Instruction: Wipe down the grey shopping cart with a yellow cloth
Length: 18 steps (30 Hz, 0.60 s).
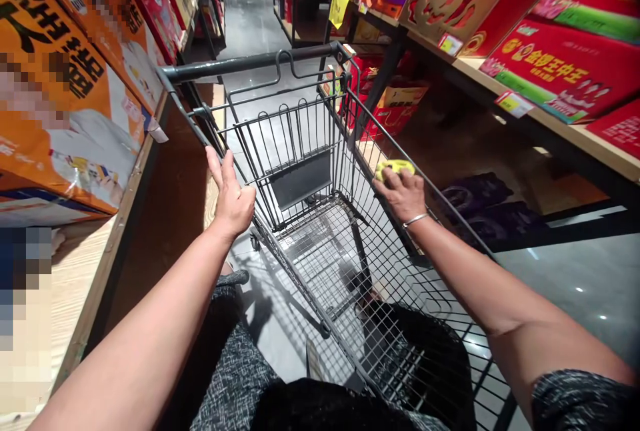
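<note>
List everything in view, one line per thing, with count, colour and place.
cart: one, dark grey wire, centre, in the aisle
cloth: one, yellow, on the cart's right rim under the right hand
orange boxes: several, orange, left shelf
red boxes: several, red, right shelf
price tags: at least two, yellow and white, right shelf edge
yellow sign: one, yellow, hanging at the far right shelf
floor: grey, glossy, along the aisle
bracelet: one, silver, right wrist
left hand: one, gripping the cart's left rim
right hand: one, pressing the cloth on the rim
</note>
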Each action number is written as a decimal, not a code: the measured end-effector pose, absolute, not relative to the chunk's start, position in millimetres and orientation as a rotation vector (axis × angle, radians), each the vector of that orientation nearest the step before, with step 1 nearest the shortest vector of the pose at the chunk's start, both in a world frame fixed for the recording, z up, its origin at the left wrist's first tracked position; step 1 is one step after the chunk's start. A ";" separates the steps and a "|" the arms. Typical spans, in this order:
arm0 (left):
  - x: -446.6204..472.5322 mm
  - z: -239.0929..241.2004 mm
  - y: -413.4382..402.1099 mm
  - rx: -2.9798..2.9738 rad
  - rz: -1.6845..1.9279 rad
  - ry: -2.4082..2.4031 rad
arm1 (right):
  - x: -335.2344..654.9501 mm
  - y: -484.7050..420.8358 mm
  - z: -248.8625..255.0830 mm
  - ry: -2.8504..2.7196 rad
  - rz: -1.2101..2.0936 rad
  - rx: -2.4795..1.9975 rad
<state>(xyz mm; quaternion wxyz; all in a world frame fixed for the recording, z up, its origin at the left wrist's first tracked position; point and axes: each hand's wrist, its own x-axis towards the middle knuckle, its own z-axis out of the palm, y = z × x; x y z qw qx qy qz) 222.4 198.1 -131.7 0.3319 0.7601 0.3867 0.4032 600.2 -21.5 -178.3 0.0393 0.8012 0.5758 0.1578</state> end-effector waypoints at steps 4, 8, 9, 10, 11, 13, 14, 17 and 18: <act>221.2 -130.0 199.1 1.989 1.032 1.029 | 562.3 -47.7 -261.7 1.685 0.016 2.357; 219.6 -127.6 204.3 2.015 0.962 1.079 | 520.4 -61.2 -318.4 1.432 -0.276 2.500; 219.9 -127.2 205.9 2.018 0.952 1.081 | 511.9 -61.2 -325.8 1.338 -0.304 2.578; 220.6 -127.1 207.6 2.019 0.950 1.077 | 504.1 -59.9 -330.9 1.260 -0.330 2.647; 221.6 -127.2 209.4 2.020 0.952 1.069 | 496.4 -57.6 -334.1 1.208 -0.363 2.697; 224.5 -127.9 213.2 2.020 0.961 1.046 | 478.6 -51.7 -337.0 1.242 -0.439 2.709; 226.0 -128.2 215.2 2.020 0.964 1.037 | 467.1 -49.0 -337.4 1.305 -0.474 2.682; 229.1 -127.0 221.8 2.019 0.948 1.045 | 420.9 -44.7 -336.9 1.586 -0.607 2.547; 229.4 -125.2 223.2 2.023 0.933 1.064 | 403.9 -44.6 -336.4 1.702 -0.659 2.481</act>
